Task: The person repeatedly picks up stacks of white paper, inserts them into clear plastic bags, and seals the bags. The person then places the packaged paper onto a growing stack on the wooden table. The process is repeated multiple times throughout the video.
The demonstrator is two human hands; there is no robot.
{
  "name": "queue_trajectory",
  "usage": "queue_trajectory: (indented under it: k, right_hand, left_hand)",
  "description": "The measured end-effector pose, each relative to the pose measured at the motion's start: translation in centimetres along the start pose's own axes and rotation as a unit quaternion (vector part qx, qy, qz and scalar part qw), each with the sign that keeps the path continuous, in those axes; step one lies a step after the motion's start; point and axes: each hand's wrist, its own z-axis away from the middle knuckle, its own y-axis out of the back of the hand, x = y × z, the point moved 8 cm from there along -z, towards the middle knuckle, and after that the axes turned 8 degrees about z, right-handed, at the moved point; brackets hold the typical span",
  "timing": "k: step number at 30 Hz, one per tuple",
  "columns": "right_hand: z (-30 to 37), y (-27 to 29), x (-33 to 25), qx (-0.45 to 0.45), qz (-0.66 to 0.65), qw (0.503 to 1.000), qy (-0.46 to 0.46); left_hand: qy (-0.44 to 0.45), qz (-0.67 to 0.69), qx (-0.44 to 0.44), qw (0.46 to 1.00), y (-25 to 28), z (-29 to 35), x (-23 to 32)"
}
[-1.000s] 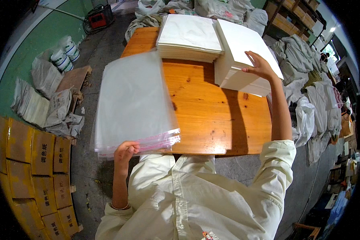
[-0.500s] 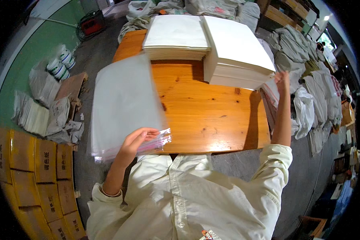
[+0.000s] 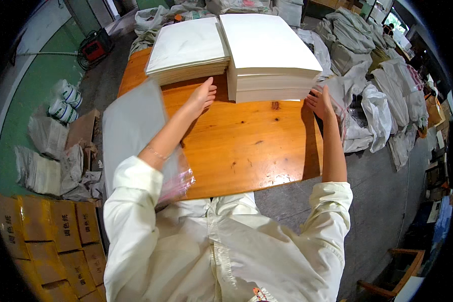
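Note:
On a wooden table (image 3: 246,146) stands a tall stack of white paper (image 3: 272,45), and to its left is a lower stack of white paper (image 3: 186,45). My left hand (image 3: 202,98) is open in front of the gap between the stacks, fingers stretched toward the taller one and apart from it. At the taller stack's near right corner is my right hand (image 3: 321,102), fingers apart and close to the paper; whether they touch it I cannot tell. A pile of clear plastic sleeves (image 3: 133,118) lies at the table's left, partly hidden under my left forearm.
Cardboard boxes (image 3: 50,226) are stacked at the lower left. Bundled packs (image 3: 40,168) and white rolls (image 3: 65,103) lie by the green wall. Grey sacks (image 3: 352,40) line the right side, and a wooden frame (image 3: 402,277) stands at the lower right.
My left hand has moved from the near end of the plastic sleeves forward and right toward the paper stacks. My right hand stays by the taller stack's right corner. The view has shifted.

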Motion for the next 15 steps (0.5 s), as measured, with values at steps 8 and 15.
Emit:
queue_trajectory:
  k: [8,15]
  right_hand:
    - [-2.4,0.3,0.0,0.004,0.099,0.994,-0.051]
    - [-1.7,-1.8,-1.6,-0.052,0.067,0.991,-0.1]
  left_hand:
    - [0.072,0.13,-0.012,0.989,-6.8,-3.8,-0.2]
    - [0.121,0.243,-0.009,0.962,-6.9,-5.3,0.0]
